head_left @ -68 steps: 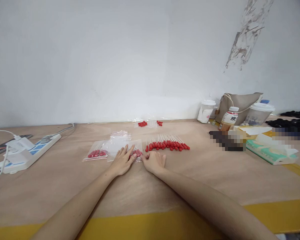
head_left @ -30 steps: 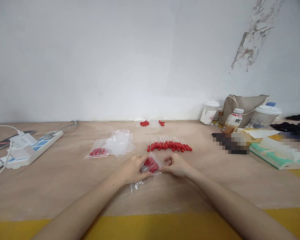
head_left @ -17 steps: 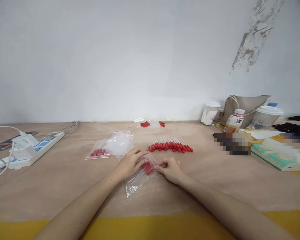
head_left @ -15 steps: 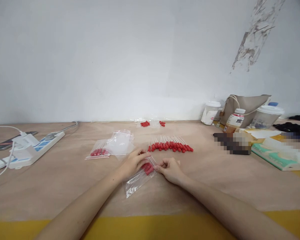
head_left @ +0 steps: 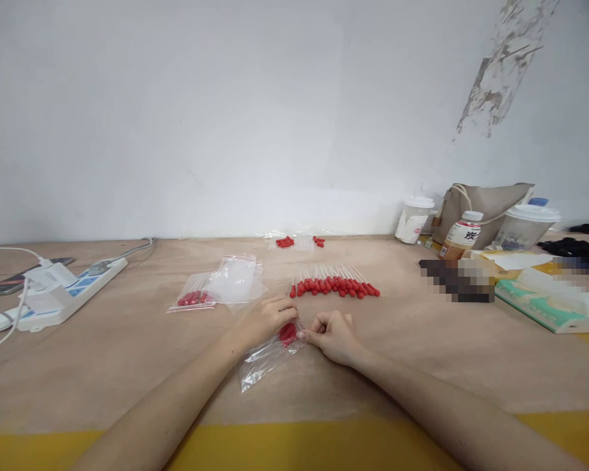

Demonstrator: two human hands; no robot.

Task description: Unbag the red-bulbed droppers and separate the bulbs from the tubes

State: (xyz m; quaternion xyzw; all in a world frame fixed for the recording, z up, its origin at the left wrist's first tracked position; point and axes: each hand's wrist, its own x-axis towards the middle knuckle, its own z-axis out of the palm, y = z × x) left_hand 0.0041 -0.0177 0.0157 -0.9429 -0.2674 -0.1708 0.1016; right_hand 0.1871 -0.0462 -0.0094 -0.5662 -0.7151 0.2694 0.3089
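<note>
A small clear plastic bag [head_left: 262,361] holding red-bulbed droppers lies on the brown table in front of me, its far end pinched between both hands. My left hand [head_left: 265,320] curls over the bag's red end. My right hand [head_left: 331,335] is closed, thumb and forefinger pinching the bag's edge. Just beyond the hands lies a row of loose red-bulbed droppers [head_left: 334,286]. To the left lie another filled bag [head_left: 192,299] and a stack of empty clear bags [head_left: 236,280].
A white power strip [head_left: 63,294] with plugs and cables lies at far left beside a phone [head_left: 17,280]. More red pieces [head_left: 285,242] sit near the wall. Cups, a bottle [head_left: 461,234], a grey bag [head_left: 481,206] and a tissue pack [head_left: 544,299] crowd the right. Yellow tape [head_left: 294,448] edges the table front.
Both hands drew the filled bag from beside the empty bags toward me. Over the last half second the hands closed tighter on its far end, and its free end swung left.
</note>
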